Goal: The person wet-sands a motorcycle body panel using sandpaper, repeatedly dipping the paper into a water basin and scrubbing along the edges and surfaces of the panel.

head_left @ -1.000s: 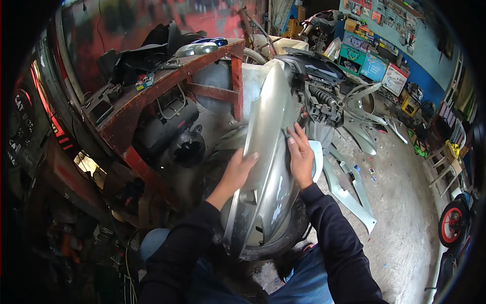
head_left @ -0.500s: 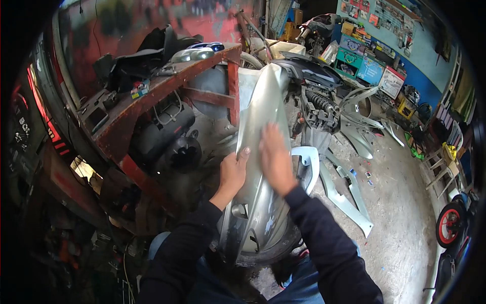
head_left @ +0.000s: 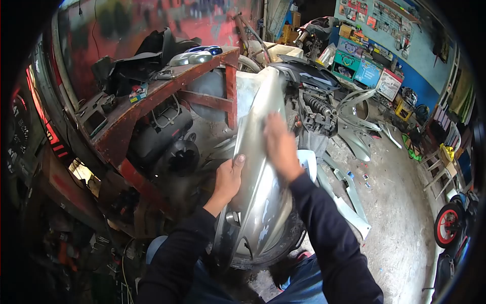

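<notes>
A long silver-grey motorcycle body panel (head_left: pixel 253 131) stands tilted in front of me, its narrow end pointing away. Its surface has worn, pale patches toward the lower end. My left hand (head_left: pixel 228 181) is closed on the panel's left edge, thumb on top and fingers out of sight around the side. Against the right part of the panel lies my right hand (head_left: pixel 282 148), its fingers smeared by motion. Whatever may be under that palm is hidden. The panel's lower end rests over a dark round tyre-like object (head_left: pixel 296 243) between my legs.
A red workbench (head_left: pixel 167 83) with dark parts on it stands left, a black tank (head_left: pixel 164 124) beneath. Ahead is a partly dismantled motorcycle (head_left: pixel 316 109). Pale body panels (head_left: pixel 347 207) lie on the concrete floor (head_left: pixel 395 213). A red-rimmed wheel (head_left: pixel 449 225) is at right.
My right hand has shifted slightly up and right along the panel. My left hand keeps its hold, a little lower and left. The panel has tilted slightly.
</notes>
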Available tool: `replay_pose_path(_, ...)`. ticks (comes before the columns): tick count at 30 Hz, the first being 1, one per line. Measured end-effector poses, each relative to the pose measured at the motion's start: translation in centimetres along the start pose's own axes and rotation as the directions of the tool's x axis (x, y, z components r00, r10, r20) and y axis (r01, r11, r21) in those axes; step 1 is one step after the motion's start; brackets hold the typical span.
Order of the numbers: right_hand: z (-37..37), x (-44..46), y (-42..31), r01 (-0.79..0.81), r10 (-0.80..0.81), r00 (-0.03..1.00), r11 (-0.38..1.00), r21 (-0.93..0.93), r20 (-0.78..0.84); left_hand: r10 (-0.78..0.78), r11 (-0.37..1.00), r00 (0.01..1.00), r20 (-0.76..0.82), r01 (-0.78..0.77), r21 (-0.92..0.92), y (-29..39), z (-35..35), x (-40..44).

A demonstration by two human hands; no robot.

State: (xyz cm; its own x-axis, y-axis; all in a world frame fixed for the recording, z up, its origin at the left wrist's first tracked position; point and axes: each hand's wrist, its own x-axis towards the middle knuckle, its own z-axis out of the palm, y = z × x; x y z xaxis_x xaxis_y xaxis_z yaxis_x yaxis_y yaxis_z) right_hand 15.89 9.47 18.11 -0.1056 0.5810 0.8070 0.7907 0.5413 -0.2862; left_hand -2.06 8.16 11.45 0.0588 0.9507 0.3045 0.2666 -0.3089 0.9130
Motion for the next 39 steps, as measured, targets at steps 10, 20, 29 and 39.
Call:
replay_pose_path(10,-0.5,-3.0,-3.6,0.07,-0.07,0.992,0.998,0.002,0.107,0.017,0.999,0.999,-0.041,-0.019,-0.049,0.6,-0.9,0.3)
replay_pose_path(20,-1.0,-6.2,-6.9,0.093,-0.12,0.967,0.988,0.126,0.224,-0.032,0.997,0.999,-0.043,0.029,-0.076,0.7,-2.3,1.5)
replay_pose_path(29,-1.5,5.8,0.2,-0.074,0.074,0.997,0.997,0.006,0.031,-0.088,0.979,0.995,0.055,0.096,-0.178,0.7,-2.1,1.3)
replay_pose_path(39,-1.9,0.6,-0.2,0.052,-0.078,0.978,0.989,0.136,0.193,-0.162,0.945,0.981,0.109,0.186,-0.27,-0.7,-3.7,3.6)
